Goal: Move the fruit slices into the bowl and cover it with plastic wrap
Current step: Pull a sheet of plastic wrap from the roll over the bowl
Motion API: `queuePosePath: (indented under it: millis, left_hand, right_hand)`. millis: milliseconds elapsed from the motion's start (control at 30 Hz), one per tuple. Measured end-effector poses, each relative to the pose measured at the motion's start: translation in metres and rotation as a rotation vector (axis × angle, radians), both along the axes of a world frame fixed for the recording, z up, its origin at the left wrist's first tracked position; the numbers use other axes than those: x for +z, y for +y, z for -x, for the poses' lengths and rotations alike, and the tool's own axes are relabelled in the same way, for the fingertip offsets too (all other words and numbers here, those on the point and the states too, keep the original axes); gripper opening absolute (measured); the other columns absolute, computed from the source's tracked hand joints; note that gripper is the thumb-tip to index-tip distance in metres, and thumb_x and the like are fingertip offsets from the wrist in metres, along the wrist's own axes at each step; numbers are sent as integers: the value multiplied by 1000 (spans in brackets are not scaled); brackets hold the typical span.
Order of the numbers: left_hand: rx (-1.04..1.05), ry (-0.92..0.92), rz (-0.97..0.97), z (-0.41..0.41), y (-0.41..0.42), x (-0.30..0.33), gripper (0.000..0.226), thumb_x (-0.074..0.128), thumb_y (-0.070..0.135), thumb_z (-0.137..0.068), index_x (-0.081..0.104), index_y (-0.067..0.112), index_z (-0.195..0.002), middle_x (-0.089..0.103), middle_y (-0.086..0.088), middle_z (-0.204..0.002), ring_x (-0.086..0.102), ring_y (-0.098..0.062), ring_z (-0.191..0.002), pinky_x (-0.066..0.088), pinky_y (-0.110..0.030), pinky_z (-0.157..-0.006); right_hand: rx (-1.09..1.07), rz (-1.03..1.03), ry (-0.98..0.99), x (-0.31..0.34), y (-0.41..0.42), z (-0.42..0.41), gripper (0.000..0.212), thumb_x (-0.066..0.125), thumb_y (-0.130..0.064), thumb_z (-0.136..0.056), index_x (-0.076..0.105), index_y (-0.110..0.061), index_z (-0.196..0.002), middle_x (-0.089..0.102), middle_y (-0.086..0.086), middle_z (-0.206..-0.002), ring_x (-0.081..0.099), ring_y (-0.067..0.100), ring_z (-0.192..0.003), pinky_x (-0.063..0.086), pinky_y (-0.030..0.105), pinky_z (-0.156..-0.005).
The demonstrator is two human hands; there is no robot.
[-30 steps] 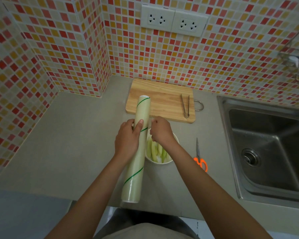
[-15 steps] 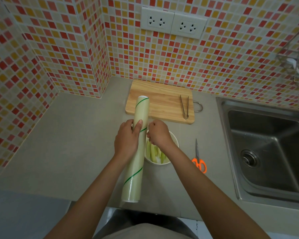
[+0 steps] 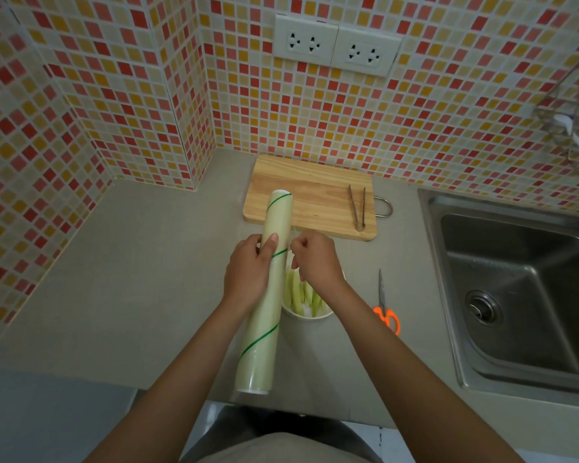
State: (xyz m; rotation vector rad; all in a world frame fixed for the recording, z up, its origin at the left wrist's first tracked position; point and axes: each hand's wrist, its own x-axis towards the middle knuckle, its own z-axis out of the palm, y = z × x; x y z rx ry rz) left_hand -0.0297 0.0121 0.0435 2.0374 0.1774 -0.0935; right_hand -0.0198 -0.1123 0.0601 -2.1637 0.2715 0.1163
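Left hand [image 3: 248, 274] has a firm grip round the plastic wrap roll [image 3: 266, 295], thumb laid along the top, at centre frame. The roll's long axis runs from the bottom centre of the frame up toward the cutting board [image 3: 310, 198], nearly straight away from the person. Right hand [image 3: 315, 259] sits just right of the roll, fingers curled and pinching at its edge; it looks to have the loose film, though the film itself is too sheer to make out. The bowl [image 3: 310, 316], with the pale green fruit slices [image 3: 298, 295] already inside, stands on the desk [image 3: 131, 279] directly below that right hand, just right of the roll. So the pull, as I read it, goes rightward, square across the roll's axis, film drawn over the bowl. The scissors [image 3: 385, 309] lie to the right of the bowl, on the right hand's side.
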Motion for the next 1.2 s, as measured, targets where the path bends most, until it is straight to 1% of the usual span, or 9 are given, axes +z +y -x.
queuePosePath:
  millis: [100, 233, 467, 633, 767, 900, 967, 1100, 1200]
  left_hand:
    - [3, 0, 6, -1, -1, 0, 42, 42, 47, -98, 64, 11, -101, 64, -14, -96, 61, -29, -88, 48, -44, -81]
    - [5, 8, 46, -1, 0, 0, 42, 43, 46, -98, 65, 11, -101, 67, -9, -93, 62, -27, -88, 48, -43, -81]
    - [19, 96, 131, -4, 2, -4, 38, 47, 47, -96, 64, 15, -84, 62, 3, -74, 58, -16, -71, 41, -32, -64]
    - [20, 118, 129, -2, 4, -6, 44, 46, 47, -96, 64, 8, -85, 62, -1, -75, 56, -19, -71, 40, -33, -66]
    - [-4, 85, 78, -2, 4, -5, 36, 46, 47, -97, 62, 17, -85, 61, 3, -76, 58, -20, -75, 42, -34, -68]
    - [4, 71, 67, -2, 4, -4, 38, 46, 47, -97, 65, 14, -91, 65, -2, -83, 62, -24, -82, 46, -38, -75]
    - [6, 64, 58, -3, 4, -3, 37, 46, 47, -97, 63, 15, -87, 63, 0, -78, 61, -23, -79, 45, -37, -72]
    - [4, 67, 66, -4, 4, -4, 40, 47, 46, -96, 65, 11, -89, 66, -4, -82, 62, -25, -82, 48, -40, -77]
    - [-12, 68, 68, -5, 4, -4, 39, 47, 45, -97, 66, 12, -90, 66, -4, -83, 63, -25, -83, 48, -40, -78]
  right_hand:
    - [-2, 82, -92, -2, -2, -3, 21, 46, -9, -86, 53, 5, -72, 61, 23, -73, 53, 36, -60, 43, 39, -56]
    - [-2, 155, -197, -5, -5, -7, 17, 55, -6, -82, 56, 4, -69, 50, 7, -82, 49, 20, -70, 37, 31, -63]
    - [207, 83, -412, -10, -12, -7, 19, 64, 2, -73, 53, 5, -58, 57, 1, -108, 56, 18, -77, 41, 26, -65]
    - [284, -2, -338, -10, -17, -18, 26, 62, 9, -69, 44, -2, -54, 56, 14, -83, 44, 13, -63, 34, 16, -57]
    - [257, -58, -236, -10, -19, -20, 31, 67, 6, -66, 46, -12, -52, 50, 7, -67, 44, 14, -61, 37, 26, -59]
    - [221, -235, -124, -5, -25, -19, 13, 67, 4, -68, 56, -3, -66, 57, 5, -64, 51, 15, -60, 46, 29, -59]
    - [248, -330, -80, -1, -28, -18, 16, 64, 9, -71, 55, -2, -77, 59, 9, -68, 53, 19, -61, 49, 31, -59]
    - [376, -263, -69, 6, -34, -19, 24, 69, 15, -70, 61, -4, -82, 62, 8, -77, 54, 13, -67, 48, 23, -67]
    - [420, -206, -87, 11, -35, -20, 24, 71, 13, -68, 63, -6, -80, 63, 9, -76, 53, 12, -65, 43, 14, -62]
